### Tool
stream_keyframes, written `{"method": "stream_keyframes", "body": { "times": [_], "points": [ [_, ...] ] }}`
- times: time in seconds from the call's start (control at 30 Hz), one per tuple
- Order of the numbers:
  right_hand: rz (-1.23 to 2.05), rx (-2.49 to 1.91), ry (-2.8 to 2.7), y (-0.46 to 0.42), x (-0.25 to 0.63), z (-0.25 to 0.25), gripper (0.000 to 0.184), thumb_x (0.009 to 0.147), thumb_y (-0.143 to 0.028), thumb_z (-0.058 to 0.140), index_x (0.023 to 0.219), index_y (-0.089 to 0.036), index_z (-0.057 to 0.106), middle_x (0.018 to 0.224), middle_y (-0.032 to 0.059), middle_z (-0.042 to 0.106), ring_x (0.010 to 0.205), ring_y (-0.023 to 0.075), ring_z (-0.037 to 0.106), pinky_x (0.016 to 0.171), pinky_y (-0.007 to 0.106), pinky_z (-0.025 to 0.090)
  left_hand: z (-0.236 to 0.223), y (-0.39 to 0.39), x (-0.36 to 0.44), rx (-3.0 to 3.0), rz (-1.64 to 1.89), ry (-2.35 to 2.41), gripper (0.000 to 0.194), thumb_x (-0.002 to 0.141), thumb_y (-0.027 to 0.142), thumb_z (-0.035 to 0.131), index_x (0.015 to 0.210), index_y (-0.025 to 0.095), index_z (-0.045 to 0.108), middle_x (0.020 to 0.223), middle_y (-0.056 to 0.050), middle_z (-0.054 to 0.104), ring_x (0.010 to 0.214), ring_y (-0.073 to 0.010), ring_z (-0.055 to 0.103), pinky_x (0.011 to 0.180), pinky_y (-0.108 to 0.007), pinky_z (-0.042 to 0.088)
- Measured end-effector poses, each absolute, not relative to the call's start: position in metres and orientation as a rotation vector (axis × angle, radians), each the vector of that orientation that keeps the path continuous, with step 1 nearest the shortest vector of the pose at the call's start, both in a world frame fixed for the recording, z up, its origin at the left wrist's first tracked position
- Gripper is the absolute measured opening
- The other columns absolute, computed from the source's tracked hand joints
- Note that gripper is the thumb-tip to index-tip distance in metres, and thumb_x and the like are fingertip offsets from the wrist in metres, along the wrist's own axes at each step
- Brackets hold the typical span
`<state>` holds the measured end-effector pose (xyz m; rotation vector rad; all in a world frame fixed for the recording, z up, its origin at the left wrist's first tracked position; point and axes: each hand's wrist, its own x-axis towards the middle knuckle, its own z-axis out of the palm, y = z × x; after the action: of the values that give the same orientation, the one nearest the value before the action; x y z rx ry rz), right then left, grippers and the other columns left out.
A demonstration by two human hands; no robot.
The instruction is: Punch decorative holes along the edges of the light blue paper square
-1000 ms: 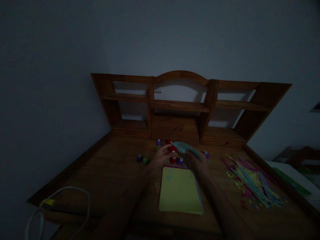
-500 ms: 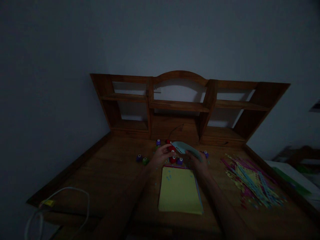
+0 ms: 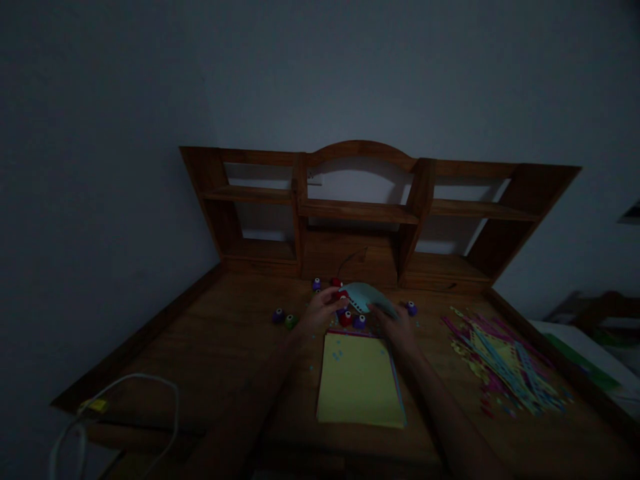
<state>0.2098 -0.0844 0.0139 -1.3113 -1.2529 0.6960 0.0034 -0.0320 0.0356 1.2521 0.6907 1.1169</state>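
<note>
Between my hands a curved light-blue sheet of paper (image 3: 369,293) is raised, with a row of punched holes along its near edge. My right hand (image 3: 397,325) is closed on the sheet's right part, thumb on top. My left hand (image 3: 319,311) is closed around a red craft punch (image 3: 343,295) at the sheet's left end; the fingers partly cover it. Just below stand another red punch (image 3: 346,319) and a purple punch (image 3: 359,322). A stack of yellow paper (image 3: 359,380) lies nearer me, with small blue cut-outs on it.
More punches, purple (image 3: 279,316) and green (image 3: 291,321), stand left; another purple punch (image 3: 411,308) is right. A heap of punched paper strips (image 3: 505,357) covers the desk's right side. A wooden shelf unit (image 3: 357,212) rises behind. A white cable (image 3: 150,379) hangs at the left front.
The light-blue sheet has shifted slightly left, its left end now at the red punch. Both hands keep their hold, and the punches on the desk stay put.
</note>
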Motion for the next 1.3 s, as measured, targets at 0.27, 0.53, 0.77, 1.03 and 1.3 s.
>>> {"method": "stream_keyframes", "body": {
  "times": [0.27, 0.53, 0.77, 1.03, 1.3],
  "points": [
    [0.665, -1.294, -1.308, -0.081, 0.208, 0.012, 0.038, 0.073, -0.049, 0.071, 0.093, -0.017, 0.072, 0.092, 0.0071, 0.074, 0.085, 0.0269, 0.067, 0.076, 0.037, 0.052, 0.017, -0.02, 0.005, 1.189, 1.103, 0.662, 0.035, 0.072, 0.04, 0.076, 0.095, 0.014, 0.072, 0.099, -0.011, 0.071, 0.087, -0.0202, 0.066, 0.082, -0.031, 0.05],
    [0.737, -1.246, -1.263, -0.082, 0.203, 0.017, 0.044, 0.071, -0.046, 0.072, 0.102, -0.016, 0.069, 0.102, 0.0103, 0.073, 0.093, 0.0269, 0.068, 0.086, 0.041, 0.053, 0.019, -0.026, 0.008, 1.071, 1.102, 0.615, 0.033, 0.066, 0.034, 0.082, 0.088, 0.012, 0.071, 0.095, -0.01, 0.071, 0.087, -0.0202, 0.066, 0.084, -0.031, 0.049],
    [0.762, -1.224, -1.267, -0.082, 0.203, 0.017, 0.044, 0.072, -0.045, 0.071, 0.104, -0.015, 0.067, 0.106, 0.0119, 0.072, 0.096, 0.0278, 0.068, 0.087, 0.041, 0.053, 0.024, -0.031, 0.006, 1.114, 1.056, 0.619, 0.03, 0.068, 0.034, 0.08, 0.089, 0.014, 0.071, 0.096, -0.01, 0.07, 0.088, -0.0208, 0.065, 0.083, -0.031, 0.048],
    [0.785, -1.191, -1.292, -0.082, 0.201, 0.017, 0.044, 0.071, -0.043, 0.072, 0.104, -0.015, 0.067, 0.107, 0.0121, 0.072, 0.095, 0.0263, 0.069, 0.086, 0.039, 0.054, 0.02, -0.028, 0.008, 1.12, 1.05, 0.638, 0.029, 0.067, 0.035, 0.08, 0.085, 0.013, 0.07, 0.089, -0.008, 0.07, 0.082, -0.0183, 0.064, 0.076, -0.029, 0.048],
    [0.757, -1.203, -1.347, -0.086, 0.199, 0.022, 0.038, 0.075, -0.043, 0.069, 0.102, -0.016, 0.067, 0.107, 0.011, 0.072, 0.095, 0.0249, 0.068, 0.086, 0.037, 0.053, 0.015, -0.026, 0.007, 1.126, 1.06, 0.634, 0.027, 0.068, 0.034, 0.079, 0.083, 0.014, 0.07, 0.089, -0.007, 0.069, 0.082, -0.0176, 0.063, 0.076, -0.028, 0.048]
  ]
}}
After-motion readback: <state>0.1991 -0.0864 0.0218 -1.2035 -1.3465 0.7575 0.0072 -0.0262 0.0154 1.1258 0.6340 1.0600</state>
